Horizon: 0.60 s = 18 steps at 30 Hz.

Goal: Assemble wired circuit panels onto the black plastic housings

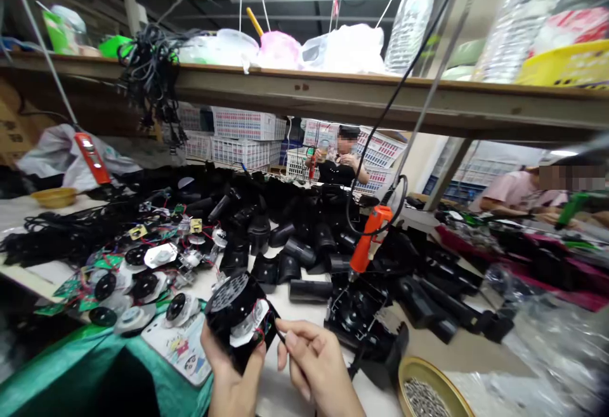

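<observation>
My left hand (231,376) grips a black round housing (238,315) with a white inner part and a metal grille, held low at the front of the bench. Red and black wires show at its right side. My right hand (316,363) is right beside it, fingers pinched at a thin dark wire end by the housing's edge. An orange electric screwdriver (368,242) hangs on a black cable just above a black jig (361,318) to the right of my hands.
Many black plastic shells (295,245) cover the bench. Motor and circuit assemblies (143,264) lie at left. A brass bowl of screws (428,391) sits at lower right. Green cloth (71,372) drapes the front left edge. Two other people work beyond the bench.
</observation>
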### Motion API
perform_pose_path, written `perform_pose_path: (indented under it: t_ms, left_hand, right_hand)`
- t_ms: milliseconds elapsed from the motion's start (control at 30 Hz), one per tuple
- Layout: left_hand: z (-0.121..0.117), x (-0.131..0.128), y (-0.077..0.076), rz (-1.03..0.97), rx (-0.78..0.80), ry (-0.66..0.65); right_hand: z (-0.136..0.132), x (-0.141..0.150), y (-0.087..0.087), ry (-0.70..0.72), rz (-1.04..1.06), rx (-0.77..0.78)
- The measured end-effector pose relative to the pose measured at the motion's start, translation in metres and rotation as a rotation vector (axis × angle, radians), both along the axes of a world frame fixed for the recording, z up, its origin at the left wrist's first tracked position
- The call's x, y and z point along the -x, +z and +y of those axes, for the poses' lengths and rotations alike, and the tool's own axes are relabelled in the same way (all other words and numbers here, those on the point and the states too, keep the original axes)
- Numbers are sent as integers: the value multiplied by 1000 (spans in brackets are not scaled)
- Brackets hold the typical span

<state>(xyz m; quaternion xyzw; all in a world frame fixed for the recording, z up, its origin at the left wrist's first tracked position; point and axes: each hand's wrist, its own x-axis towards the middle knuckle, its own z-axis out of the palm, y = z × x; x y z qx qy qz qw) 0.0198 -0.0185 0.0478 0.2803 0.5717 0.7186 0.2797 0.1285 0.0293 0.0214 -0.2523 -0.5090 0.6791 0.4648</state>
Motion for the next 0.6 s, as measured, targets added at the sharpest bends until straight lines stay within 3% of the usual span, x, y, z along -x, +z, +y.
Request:
perform_pose_path:
  t_ms: [67, 133, 267, 333, 467, 600]
  left_hand:
    - [-4, -3, 10, 4, 8, 15]
    - [-6, -1, 12, -45, 3, 3]
    - [-7, 9, 8, -290, -34, -86]
    - [-10, 15, 9, -445, -22, -124]
    - [-15, 24, 15, -709, -12, -202]
    - [-12, 29, 12, -686, -18, -225]
  right_hand:
    - [-4, 0, 1, -10, -16, -11]
    - [-9, 0, 3, -76, -101, -116]
    - [-17, -1, 3, -179, -357, -564]
    - [-19, -2, 1, -172, -427, -704]
    - [-25, -3, -6, -250, -529, -863]
    - [-29, -3, -9, -298, -636, -947]
